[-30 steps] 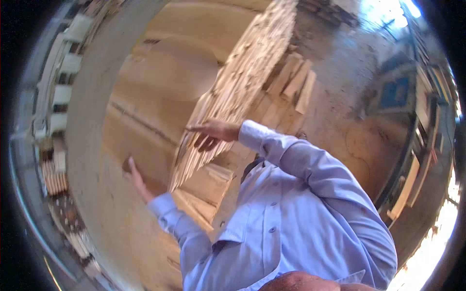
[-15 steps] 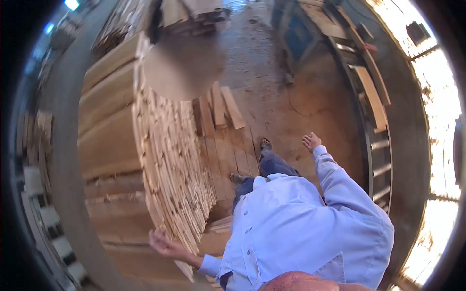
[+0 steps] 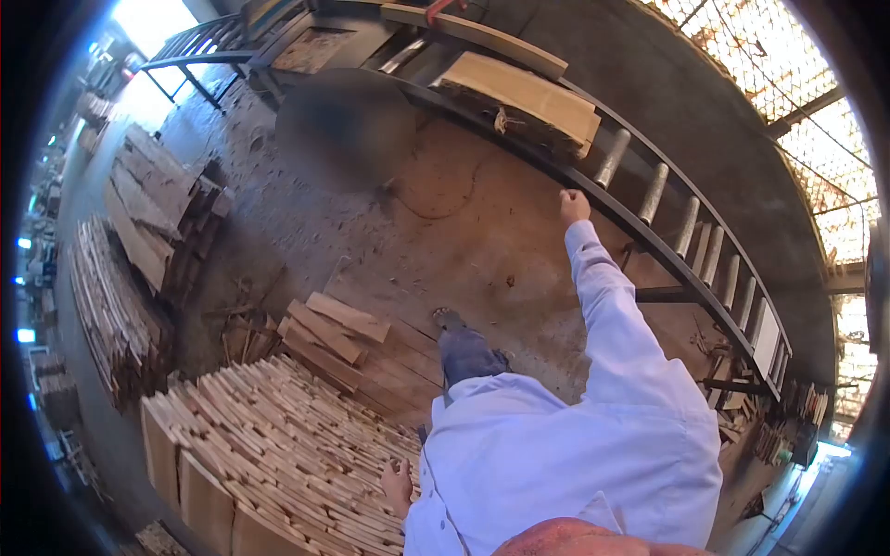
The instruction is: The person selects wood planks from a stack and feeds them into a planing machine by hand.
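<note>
Right grip [image 3: 574, 206] near conveyor edge [image 3: 650, 238]; floor [image 3: 491, 250] separates plank stack [image 3: 297, 431].

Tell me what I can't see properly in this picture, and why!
All in the head view:
1. Whatever is behind the round blurred patch: the blur hides it.
2. Inside the right hand: its own curled fingers hide that.
3. Part of the board stack: cut off by the bottom edge.
4. Outside the bright lattice: lost in glare.
5. Far-off things at left: too small.
</note>
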`<action>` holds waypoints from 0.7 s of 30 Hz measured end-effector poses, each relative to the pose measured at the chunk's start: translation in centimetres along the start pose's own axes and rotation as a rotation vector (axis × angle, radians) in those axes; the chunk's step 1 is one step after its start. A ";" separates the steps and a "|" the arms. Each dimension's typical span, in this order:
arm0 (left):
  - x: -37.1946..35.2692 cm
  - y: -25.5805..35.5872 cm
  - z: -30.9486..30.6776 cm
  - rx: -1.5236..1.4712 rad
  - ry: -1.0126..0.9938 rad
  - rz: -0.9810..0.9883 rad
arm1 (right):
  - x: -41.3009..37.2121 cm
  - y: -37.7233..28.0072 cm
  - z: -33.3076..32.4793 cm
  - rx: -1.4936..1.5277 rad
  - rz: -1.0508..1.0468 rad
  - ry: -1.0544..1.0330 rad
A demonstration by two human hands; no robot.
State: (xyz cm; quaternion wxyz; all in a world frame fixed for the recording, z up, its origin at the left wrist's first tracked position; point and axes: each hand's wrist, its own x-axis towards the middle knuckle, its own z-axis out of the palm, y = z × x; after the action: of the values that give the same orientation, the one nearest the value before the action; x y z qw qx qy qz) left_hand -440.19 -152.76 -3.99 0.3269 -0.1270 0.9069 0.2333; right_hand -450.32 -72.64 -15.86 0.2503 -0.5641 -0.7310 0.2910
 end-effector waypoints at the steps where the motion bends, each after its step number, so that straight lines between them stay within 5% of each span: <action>1: 1.9 -1.6 1.0 0.004 -0.017 0.026 | 2.2 -1.2 -0.5 -0.016 -0.020 0.029; 5: 3.8 1.9 0.7 -0.201 -0.100 -0.027 | 8.8 -5.3 -1.5 -0.219 -0.234 0.344; 7: 5.6 1.3 1.3 -0.268 -0.124 -0.072 | 13.1 -6.1 -1.9 -0.447 -0.284 0.092; 8: 5.3 0.9 1.7 -0.328 -0.103 -0.116 | 15.0 -5.5 -0.4 -0.323 -0.375 0.198; 13: 5.5 0.3 1.8 -0.175 -0.065 -0.133 | 17.3 -6.6 2.8 -0.201 -0.020 -0.146; 14: 5.4 1.4 1.4 -0.173 -0.093 -0.137 | 16.5 -5.1 4.0 -0.001 -0.249 -0.081; 15: 5.1 2.4 1.3 -0.169 -0.114 -0.157 | 16.7 -2.2 6.6 -0.257 -0.332 0.044; 16: 5.0 3.0 1.4 -0.164 -0.139 -0.172 | 12.3 -6.3 5.2 -0.100 -0.063 -0.088; 21: 6.8 2.8 1.9 -0.089 -0.134 -0.108 | 4.1 -12.5 7.5 0.363 0.126 0.215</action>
State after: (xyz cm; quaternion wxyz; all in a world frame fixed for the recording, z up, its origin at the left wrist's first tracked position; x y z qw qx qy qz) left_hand -445.39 -149.90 -8.75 0.3928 -0.1744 0.8636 0.2634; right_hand -464.97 -72.14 -12.13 0.4055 -0.5822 -0.5991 0.3711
